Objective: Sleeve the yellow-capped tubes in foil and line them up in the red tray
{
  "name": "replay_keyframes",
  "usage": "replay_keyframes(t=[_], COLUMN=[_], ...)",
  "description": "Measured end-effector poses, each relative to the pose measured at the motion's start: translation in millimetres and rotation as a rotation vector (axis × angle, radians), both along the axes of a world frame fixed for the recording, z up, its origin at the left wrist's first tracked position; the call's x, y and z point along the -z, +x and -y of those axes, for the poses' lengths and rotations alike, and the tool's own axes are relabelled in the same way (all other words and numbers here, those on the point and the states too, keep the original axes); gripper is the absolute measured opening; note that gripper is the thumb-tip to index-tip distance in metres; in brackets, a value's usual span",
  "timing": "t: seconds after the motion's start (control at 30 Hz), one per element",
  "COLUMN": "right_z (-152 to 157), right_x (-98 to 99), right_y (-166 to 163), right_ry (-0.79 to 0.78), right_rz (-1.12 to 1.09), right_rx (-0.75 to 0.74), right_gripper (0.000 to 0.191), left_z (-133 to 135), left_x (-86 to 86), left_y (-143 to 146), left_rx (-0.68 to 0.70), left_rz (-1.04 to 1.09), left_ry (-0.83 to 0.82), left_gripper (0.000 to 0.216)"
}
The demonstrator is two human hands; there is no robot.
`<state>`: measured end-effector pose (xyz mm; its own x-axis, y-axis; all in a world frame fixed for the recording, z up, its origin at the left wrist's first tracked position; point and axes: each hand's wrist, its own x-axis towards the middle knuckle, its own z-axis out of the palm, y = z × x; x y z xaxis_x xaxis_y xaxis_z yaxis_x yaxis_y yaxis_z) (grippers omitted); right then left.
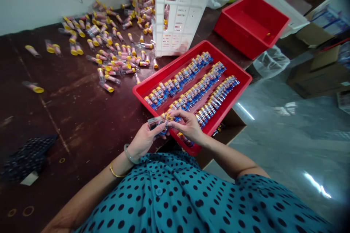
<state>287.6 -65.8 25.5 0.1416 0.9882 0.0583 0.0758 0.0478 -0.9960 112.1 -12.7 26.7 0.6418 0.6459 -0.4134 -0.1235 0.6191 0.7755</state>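
My left hand (147, 135) is closed around a small clear tube (154, 121), its thumb along the near side. At the tube's yellow-capped end my right hand (188, 126) pinches with thumb and fingers, over the near left edge of a shallow red tray (140, 88). Blue-and-yellow packed tubes (188, 98) lie in three slanting rows inside that tray. Fingers cover part of what I hold, so its label and contents are unclear. Many loose yellow-capped tubes (117, 56) are scattered on the dark table beyond my left hand.
A white slatted crate (177, 18) stands behind the tray. To the right are an upright red bin (232, 31), a plastic bag (272, 60) and cardboard boxes (319, 69). Dark patterned cloth (27, 156) lies at the table's left.
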Motion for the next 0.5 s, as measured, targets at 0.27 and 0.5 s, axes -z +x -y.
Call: replay_keyframes(t=[0.27,0.5], right_z=[-3,5], right_x=[0.1,-15.9], right_y=[9,74], right_ry=[0.011,-0.263], right_rz=[-0.072,0.289], right_rx=[-0.056,-0.229], right_gripper=[0.021,0.028], left_z=[1,-14], left_x=[0.6,6.2], left_y=[5,-21], left_rx=[0.019,-0.003], left_rz=[0.002,-0.066], left_ry=[0.014,-0.048], left_gripper=[0.024,0.027])
